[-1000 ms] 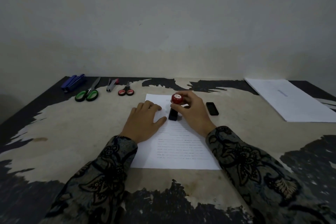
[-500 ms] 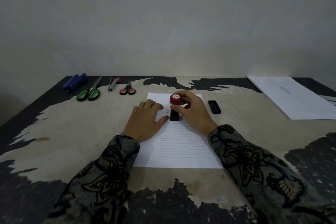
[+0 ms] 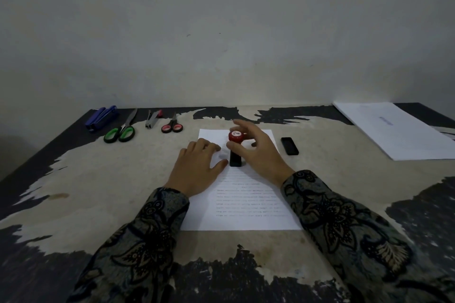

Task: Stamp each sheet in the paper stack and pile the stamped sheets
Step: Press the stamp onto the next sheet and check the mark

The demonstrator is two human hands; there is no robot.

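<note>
Head view: at the centre of the frame a printed sheet (image 3: 248, 194) lies flat on the worn desk (image 3: 98, 179). The stamp (image 3: 235, 149), a black body with a red round cap, stands upright on the upper part of the sheet. The right hand (image 3: 258, 152) holds the stamp near its cap, its grip a pinch between thumb and fingers with the other fingers spread loosely above. The left hand (image 3: 197, 167) lies flat on the sheet's left half just beside the stamp, fingers straight, pressing the paper down and gripping nothing. Both arms wear dark floral sleeves (image 3: 138, 241). Just right of the sheet lies a small black lid (image 3: 289, 146). At the right edge of the frame, well apart, lies a pile of white sheets (image 3: 398, 130). In the upper left of the desk lie a blue stapler (image 3: 101, 117), green-handled scissors (image 3: 121, 131), a staple remover (image 3: 153, 118) and small red-handled scissors (image 3: 172, 126).
</note>
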